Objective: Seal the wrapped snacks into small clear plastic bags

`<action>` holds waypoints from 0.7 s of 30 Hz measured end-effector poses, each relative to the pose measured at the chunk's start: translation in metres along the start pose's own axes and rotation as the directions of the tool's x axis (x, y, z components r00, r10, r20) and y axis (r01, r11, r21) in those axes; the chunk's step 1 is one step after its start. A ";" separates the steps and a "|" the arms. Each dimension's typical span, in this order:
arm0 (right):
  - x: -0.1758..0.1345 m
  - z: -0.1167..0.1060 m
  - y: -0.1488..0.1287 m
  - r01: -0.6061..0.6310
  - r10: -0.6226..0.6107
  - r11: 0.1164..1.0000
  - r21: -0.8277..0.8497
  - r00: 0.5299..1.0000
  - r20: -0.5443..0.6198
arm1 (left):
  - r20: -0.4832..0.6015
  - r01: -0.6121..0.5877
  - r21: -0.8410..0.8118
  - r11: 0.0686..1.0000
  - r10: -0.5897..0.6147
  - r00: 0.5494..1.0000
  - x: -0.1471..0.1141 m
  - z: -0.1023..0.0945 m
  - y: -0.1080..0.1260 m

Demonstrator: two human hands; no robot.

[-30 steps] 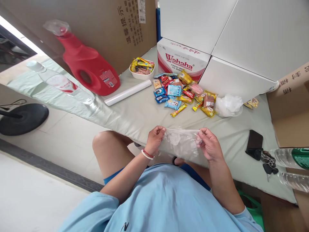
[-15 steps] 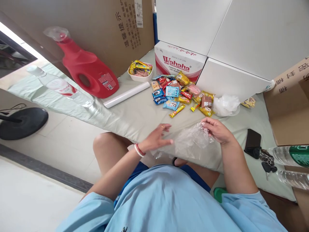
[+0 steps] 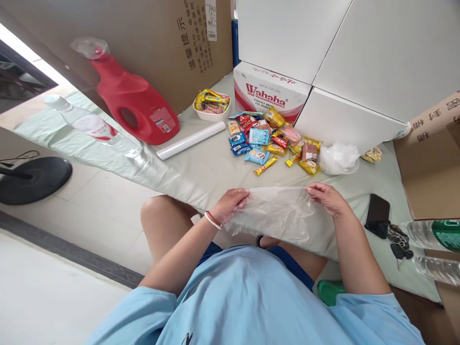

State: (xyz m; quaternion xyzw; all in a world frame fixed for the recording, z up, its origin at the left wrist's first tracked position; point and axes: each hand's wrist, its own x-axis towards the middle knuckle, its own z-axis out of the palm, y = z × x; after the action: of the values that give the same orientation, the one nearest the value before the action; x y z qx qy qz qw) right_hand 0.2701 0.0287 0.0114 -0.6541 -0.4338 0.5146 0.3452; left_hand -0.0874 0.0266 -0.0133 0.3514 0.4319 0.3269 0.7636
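Note:
A clear plastic bag (image 3: 275,213) is stretched between my two hands over the near edge of the cloth-covered surface. My left hand (image 3: 233,203) pinches its left top corner, with a bracelet on that wrist. At the other corner, my right hand (image 3: 326,197) grips the bag between thumb and fingers. The bag's upper edge is pulled nearly straight, and its lower part hangs loose and wrinkled. Just beyond it lies a pile of wrapped snacks (image 3: 258,136) in blue, red, yellow and brown packets. A crumpled white plastic bag (image 3: 338,157) rests to the pile's right.
Behind the snacks stands a Wahaha carton (image 3: 269,91). A small white bowl (image 3: 212,115) of snacks, a white roll (image 3: 191,140), a red jug (image 3: 138,103) and a water bottle (image 3: 93,127) are on the left. A phone (image 3: 377,215), keys (image 3: 399,242) and bottles (image 3: 436,270) lie right.
My left hand, open and apart from the bag before, has closed on its left corner. The bag, earlier bunched at my right hand, is now spread out between both hands.

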 end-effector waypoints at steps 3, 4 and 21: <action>0.007 0.004 0.010 0.141 -0.204 0.964 -0.224 0.935 -0.291 | -0.003 0.060 0.093 0.994 -0.060 0.998 -0.003 -0.005 0.000; 0.007 0.008 0.012 0.192 -0.274 0.946 -0.263 0.905 -0.326 | -0.020 0.079 0.128 0.989 -0.077 0.997 -0.003 -0.005 -0.001; 0.071 0.107 -0.061 0.475 -0.153 0.874 -0.103 0.470 0.869 | 0.550 -0.527 0.759 0.383 0.055 0.833 -0.037 0.019 0.015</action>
State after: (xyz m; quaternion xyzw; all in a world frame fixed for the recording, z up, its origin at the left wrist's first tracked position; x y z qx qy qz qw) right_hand 0.1598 0.1188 0.0150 -0.2802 -0.7389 0.6090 0.0685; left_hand -0.0889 0.0009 0.0222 0.8340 0.2821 0.0949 0.4646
